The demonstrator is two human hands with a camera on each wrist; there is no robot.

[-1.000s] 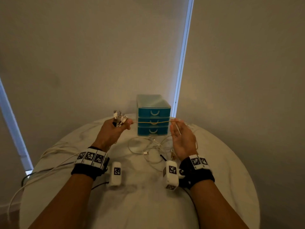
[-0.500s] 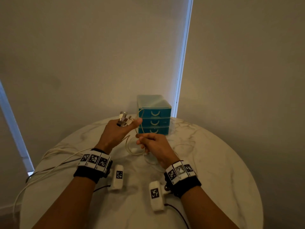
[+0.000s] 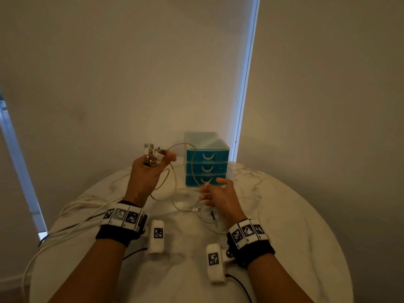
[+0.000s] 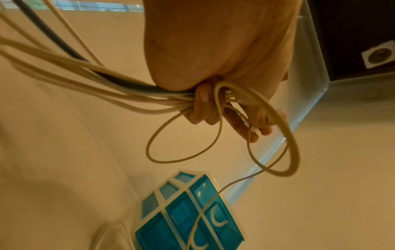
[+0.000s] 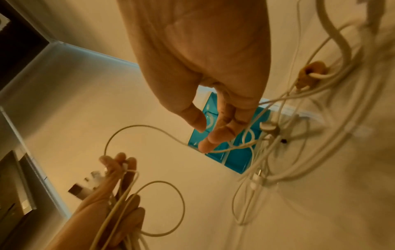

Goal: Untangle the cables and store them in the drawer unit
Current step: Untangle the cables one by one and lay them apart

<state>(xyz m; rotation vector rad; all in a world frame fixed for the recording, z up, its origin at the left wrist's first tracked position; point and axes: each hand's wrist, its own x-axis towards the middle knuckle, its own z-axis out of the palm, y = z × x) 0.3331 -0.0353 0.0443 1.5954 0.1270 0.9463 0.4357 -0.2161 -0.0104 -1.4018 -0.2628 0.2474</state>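
My left hand (image 3: 153, 165) is raised left of the teal three-drawer unit (image 3: 206, 162) and grips a bundle of cable ends, the plugs (image 3: 150, 152) sticking up above the fingers. The left wrist view shows the left hand's fingers (image 4: 203, 108) curled round several cream cables and one dark one. A thin cable (image 3: 192, 158) arcs slack from that hand past the drawer fronts to my right hand (image 3: 214, 191). In the right wrist view the right hand (image 5: 205, 132) has straight, spread fingers and the thin cable touches its fingertips. All drawers are closed.
A tangle of white cables (image 3: 196, 206) lies on the round marble table (image 3: 284, 215) under the right hand. More cables (image 3: 65, 219) trail off the table's left edge. The drawer unit stands at the far edge against the wall.
The cable, taut between the hands a second ago, now hangs in a slack loop. My right hand came in next to the left as a fist, then opened and moved right towards the bottom drawer.
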